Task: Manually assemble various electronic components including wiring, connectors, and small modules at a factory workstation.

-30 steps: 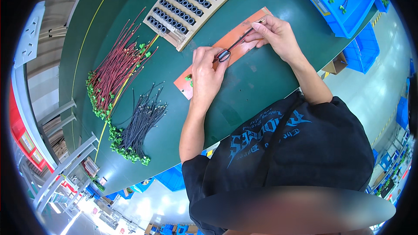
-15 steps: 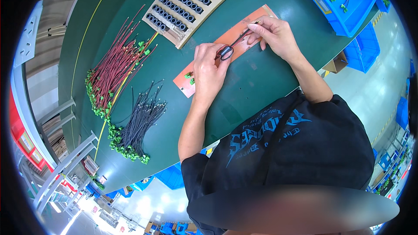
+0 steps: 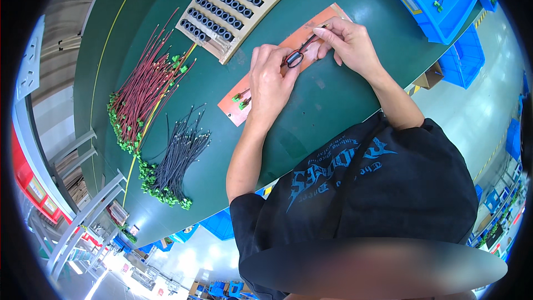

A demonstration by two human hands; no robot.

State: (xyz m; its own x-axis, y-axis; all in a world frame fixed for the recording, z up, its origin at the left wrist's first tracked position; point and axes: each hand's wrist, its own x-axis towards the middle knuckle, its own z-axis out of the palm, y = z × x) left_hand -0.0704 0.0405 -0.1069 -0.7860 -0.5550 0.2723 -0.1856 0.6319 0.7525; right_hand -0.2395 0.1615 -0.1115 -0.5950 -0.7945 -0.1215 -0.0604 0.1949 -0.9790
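Observation:
Over an orange board (image 3: 234, 112) my left hand (image 3: 267, 84) grips a black ring-shaped core (image 3: 295, 59) at its fingertips, with red and black wires wound through it. Two green connectors (image 3: 244, 104) at the wires' other end stick out past that hand, above the board's left part. My right hand (image 3: 354, 50) pinches the free wire ends (image 3: 322, 29) between thumb and forefinger, up and to the right of the core. The wires run between both hands; part of them is hidden by my left fingers.
On the green table (image 3: 288, 155), a bundle of red wires (image 3: 144, 89) and one of black wires (image 3: 180, 153), both with green connectors, lie to the left. A rack (image 3: 226, 55) of black cores stands beyond. A blue bin (image 3: 444, 25) holding finished-looking wire pieces sits at far right.
My left hand has shifted slightly right and up with the core, which has turned a little. More of the green connectors and their wires shows. My right hand has barely moved.

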